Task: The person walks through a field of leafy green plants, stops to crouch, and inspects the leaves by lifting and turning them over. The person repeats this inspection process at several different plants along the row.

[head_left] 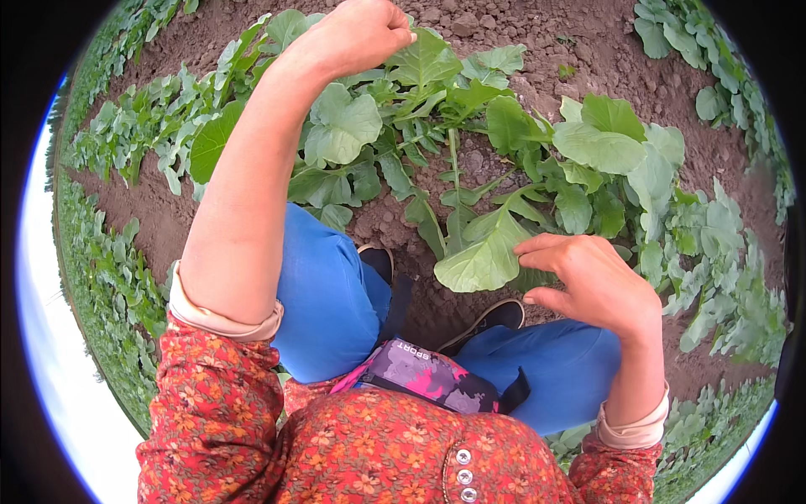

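I squat over a row of broad-leaved green plants (470, 126) in brown soil. My left hand (353, 34) is raised above the far leaves with its fingers curled closed; nothing shows in it. My right hand (592, 281) hovers low at the near side, fingers apart, its fingertips touching a large drooping leaf (487, 252). My knees in blue trousers (336, 294) and dark shoes (495, 317) are just below the plants.
Bare clumpy soil (571, 42) lies beyond the plants. More rows of leafy plants (109, 134) run along the left and another row (730, 252) along the right. A patterned waist pouch (420, 374) hangs at my front.
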